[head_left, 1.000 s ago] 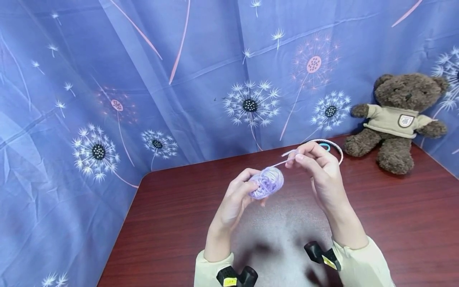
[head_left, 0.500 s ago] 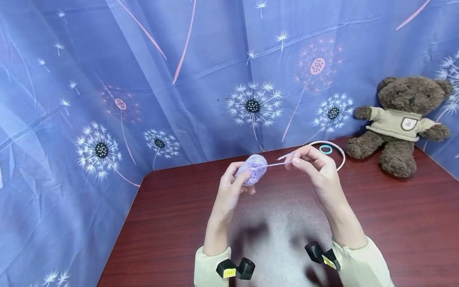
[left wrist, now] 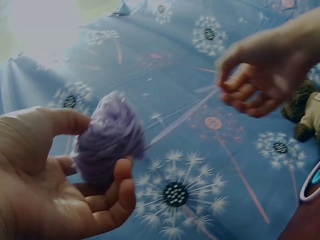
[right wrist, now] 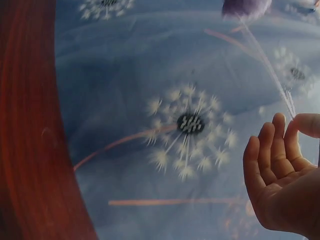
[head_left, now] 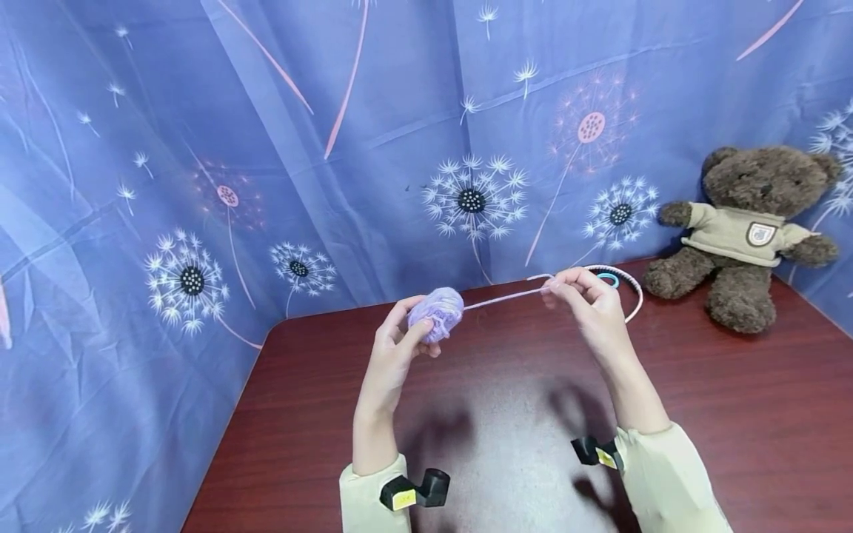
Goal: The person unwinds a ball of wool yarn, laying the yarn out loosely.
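Red table (head_left: 320, 385): blue curtain (head_left: 373, 192) at twelve o'clock, bear (head_left: 741, 238) at two
Left hand (head_left: 395, 349) grips yarn (head_left: 441, 305); right hand (head_left: 591, 309) pinches its strand (head_left: 504, 298).

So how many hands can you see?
2. The left hand holds the purple yarn ball. The right hand, on the side nearer the teddy bear, pinches the yarn strand that runs from the ball. No other hands show.
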`<state>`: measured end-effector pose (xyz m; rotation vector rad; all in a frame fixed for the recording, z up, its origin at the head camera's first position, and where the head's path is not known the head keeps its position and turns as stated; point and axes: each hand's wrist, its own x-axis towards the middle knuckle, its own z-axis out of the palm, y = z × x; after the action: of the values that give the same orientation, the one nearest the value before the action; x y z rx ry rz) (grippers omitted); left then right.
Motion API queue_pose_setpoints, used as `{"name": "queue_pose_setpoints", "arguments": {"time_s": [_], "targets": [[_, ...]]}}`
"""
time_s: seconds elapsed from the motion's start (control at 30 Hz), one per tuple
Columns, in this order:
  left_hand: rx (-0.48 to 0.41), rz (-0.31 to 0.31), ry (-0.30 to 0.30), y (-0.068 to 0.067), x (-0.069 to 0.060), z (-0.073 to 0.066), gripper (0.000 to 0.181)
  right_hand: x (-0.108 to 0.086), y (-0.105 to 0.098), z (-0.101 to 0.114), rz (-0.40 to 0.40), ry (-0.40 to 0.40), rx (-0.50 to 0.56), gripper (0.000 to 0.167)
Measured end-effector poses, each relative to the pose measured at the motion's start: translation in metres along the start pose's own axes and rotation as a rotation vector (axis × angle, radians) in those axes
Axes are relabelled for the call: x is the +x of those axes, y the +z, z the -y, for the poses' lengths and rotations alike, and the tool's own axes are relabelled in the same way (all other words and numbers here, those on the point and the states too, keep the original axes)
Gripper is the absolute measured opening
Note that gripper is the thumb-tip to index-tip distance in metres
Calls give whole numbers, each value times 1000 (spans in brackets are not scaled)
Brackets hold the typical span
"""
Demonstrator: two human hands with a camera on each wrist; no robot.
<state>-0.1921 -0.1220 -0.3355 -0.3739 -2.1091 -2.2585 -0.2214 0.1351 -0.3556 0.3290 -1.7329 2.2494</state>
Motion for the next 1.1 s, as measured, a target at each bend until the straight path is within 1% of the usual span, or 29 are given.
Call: {"name": "queue_pose_setpoints", "arguments": {"time_s": [0.07,0.13,0.27,0.37,0.47,0.57,0.63,0.7,0.77,0.83,0.9,1.0,1.1], "targets": [[52,39,2,-5,-1,0,37,3,-7,-4,-23,20,22,24],[117,93,20,-10,-2,1,38,5,-12,-6,-44,27,50,26],[238,223,59,-18,-2,5,43,6,-17,-9,-59,20,86,26],[317,314,61,-20,-3,7,53,7,-17,-9,-80,25,96,26],[405,383,57,-21,-2,9,57,7,-16,-9,-129,30,98,26],[474,424,64,-20,-3,9,49,8,-14,-8,-169,34,91,25],[497,437,84,-19,-3,9,43,9,-13,-8,-185,40,87,25],[510,435,114,-18,-2,9,39,11,-13,-8,-194,51,85,24],[506,425,149,-16,-1,9,39,11,-13,-8,-192,63,85,24],[483,406,167,-15,-1,10,40,10,-12,-8,-171,69,70,24],[442,382,173,-13,0,11,41,8,-11,-10,-129,59,43,24],[354,340,160,-9,1,14,43,5,-4,-11,-21,20,45,23],[249,305,151,-4,5,18,47,0,9,-11,113,11,132,22]]}}
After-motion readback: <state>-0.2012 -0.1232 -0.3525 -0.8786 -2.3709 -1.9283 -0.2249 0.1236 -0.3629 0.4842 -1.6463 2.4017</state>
